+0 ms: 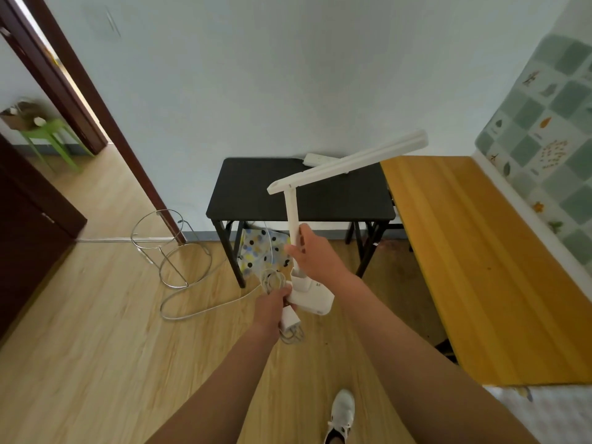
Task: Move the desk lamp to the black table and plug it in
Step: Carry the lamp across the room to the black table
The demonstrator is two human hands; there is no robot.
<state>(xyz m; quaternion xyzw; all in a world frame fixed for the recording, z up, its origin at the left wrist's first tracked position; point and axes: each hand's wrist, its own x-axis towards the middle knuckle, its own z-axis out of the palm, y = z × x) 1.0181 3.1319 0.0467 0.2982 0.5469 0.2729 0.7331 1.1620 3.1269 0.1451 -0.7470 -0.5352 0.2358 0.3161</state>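
I carry a white desk lamp (346, 165) in the air in front of the black table (256, 193). My right hand (312, 251) grips the lamp's upright stem, and the long head reaches up to the right over the table. My left hand (272, 304) holds the lamp's coiled white cord and its plug adapter (290, 318) beside the lamp's base (312, 298). A white power strip (317, 159) lies at the back edge of the black table against the wall.
A yellow-topped table (464, 251) stands right of the black one. A wire stand (171, 248) and a white cable (205, 309) lie on the wood floor at left. A dotted bag (259, 251) sits under the black table. An open doorway and green stool (48, 136) are far left.
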